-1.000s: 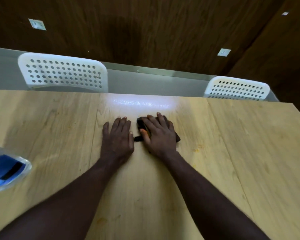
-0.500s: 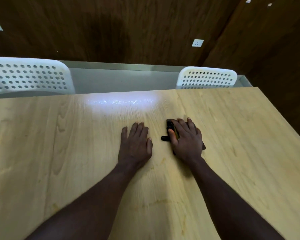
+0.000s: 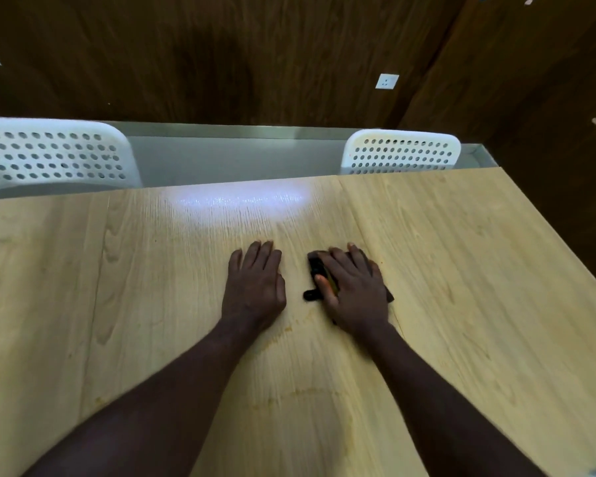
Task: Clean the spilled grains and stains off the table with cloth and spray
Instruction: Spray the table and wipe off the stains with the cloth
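- Dark cloth (image 3: 313, 270) lies on the table (image 3: 461, 270), pressed flat under the right hand (image 3: 353, 287), whose fingers spread over it.
- Left hand (image 3: 255, 284) rests open, palm down, just beside it, holding nothing.
- Faint yellowish stains (image 3: 289, 330) mark the wood near the wrists.
- Two white perforated chairs (image 3: 401, 153) stand past the far edge.

On the table (image 3: 461, 270) both hands lie flat, side by side near the middle. The left hand (image 3: 255, 287) rests directly on the surface; the right hand (image 3: 353, 290) lies on top of the cloth (image 3: 313, 270), which shows at its left and right sides. A faint stain (image 3: 289, 330) sits just before the hands, between the forearms. Behind the far edge stand two chairs, one chair (image 3: 49, 156) at the left, another chair (image 3: 401, 153) at the right, with the wall (image 3: 255, 56) behind them
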